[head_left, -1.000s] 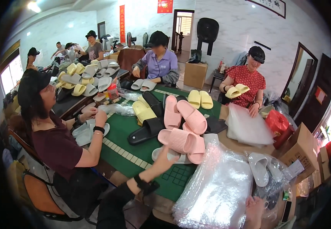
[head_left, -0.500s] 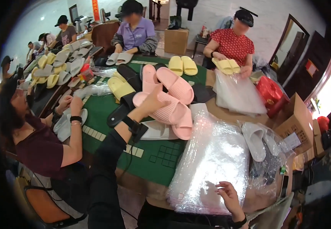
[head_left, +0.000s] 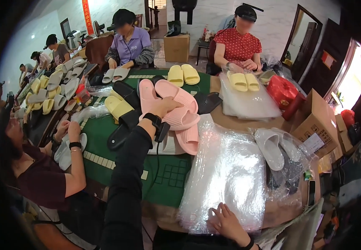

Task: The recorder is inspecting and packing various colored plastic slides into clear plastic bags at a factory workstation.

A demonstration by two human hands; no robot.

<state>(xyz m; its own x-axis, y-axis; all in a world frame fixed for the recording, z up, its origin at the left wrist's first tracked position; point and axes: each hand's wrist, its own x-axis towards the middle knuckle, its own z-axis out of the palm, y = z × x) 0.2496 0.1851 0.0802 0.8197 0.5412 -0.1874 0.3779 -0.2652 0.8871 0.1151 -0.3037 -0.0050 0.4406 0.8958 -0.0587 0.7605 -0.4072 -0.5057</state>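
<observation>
My left hand reaches into a pile of pink ribbed slippers and grips the upper one at its strap. Some of its fingertips are hidden by the slipper. Under and around the pink pairs lie black slippers, a yellow slipper and a pale grey-white slipper. To the right, my right hand is open, its fingers spread over the near end of a stack of clear plastic bags. Whether its fingertips press on the film I cannot tell.
Bagged grey slippers and a phone lie right of the stack. A cardboard box stands at the right edge. Across the green-topped table, co-workers handle slippers; one in red has a yellow pair on bags.
My right hand has moved left and opened out over the plastic bags. My left hand has closed in on the pink slipper. The co-worker in red has lowered the yellow pair onto the bags.
</observation>
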